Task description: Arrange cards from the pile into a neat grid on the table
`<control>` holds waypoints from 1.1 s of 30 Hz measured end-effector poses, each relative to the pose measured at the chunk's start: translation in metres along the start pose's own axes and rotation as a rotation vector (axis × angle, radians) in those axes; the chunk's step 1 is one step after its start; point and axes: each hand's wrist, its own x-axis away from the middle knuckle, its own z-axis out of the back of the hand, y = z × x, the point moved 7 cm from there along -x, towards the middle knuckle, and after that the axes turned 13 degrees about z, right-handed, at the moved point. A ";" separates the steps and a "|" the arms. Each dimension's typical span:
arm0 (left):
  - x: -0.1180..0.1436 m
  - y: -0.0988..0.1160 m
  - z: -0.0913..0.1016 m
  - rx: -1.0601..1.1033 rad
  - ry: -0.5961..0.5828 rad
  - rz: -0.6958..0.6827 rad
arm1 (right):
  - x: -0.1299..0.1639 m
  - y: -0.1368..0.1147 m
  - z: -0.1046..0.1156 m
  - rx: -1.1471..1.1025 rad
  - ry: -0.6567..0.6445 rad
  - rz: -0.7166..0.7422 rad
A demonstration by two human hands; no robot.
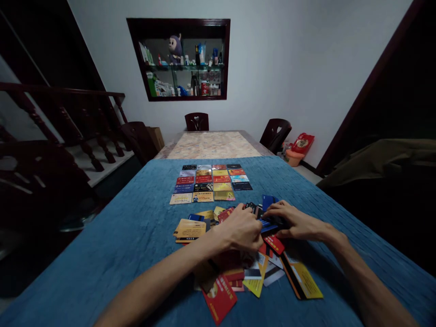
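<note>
Home dining room: staircase [85, 131], knick-knack alcove [180, 59].

Well beyond the hands, a wall cabinet [178, 59] holds bottles and a plush toy [175, 48], with two dark chairs [196, 121] below it. A wooden stair railing [61, 109] runs off to their left, and a red bag [302, 142] sits on the floor far to their right.

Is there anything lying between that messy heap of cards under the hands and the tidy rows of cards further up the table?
Nothing visible does. Both the left hand and right hand rest on the loose pile of cards. Between the pile and the neat grid of cards lies only a bare strip of blue tablecloth.
</note>
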 end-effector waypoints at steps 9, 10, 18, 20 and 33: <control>-0.003 -0.007 0.007 0.022 0.040 -0.002 | -0.007 -0.009 0.006 0.000 0.039 0.038; -0.004 -0.009 0.008 0.028 0.038 0.009 | -0.008 -0.010 0.006 -0.006 0.057 0.056; -0.008 -0.036 0.008 0.112 0.033 0.122 | -0.010 0.001 0.005 -0.017 0.196 0.010; -0.009 -0.042 0.005 0.148 0.049 0.137 | -0.010 0.006 0.004 -0.005 0.223 -0.019; -0.012 -0.062 -0.012 0.348 0.111 0.238 | -0.012 0.011 -0.001 0.074 0.307 -0.058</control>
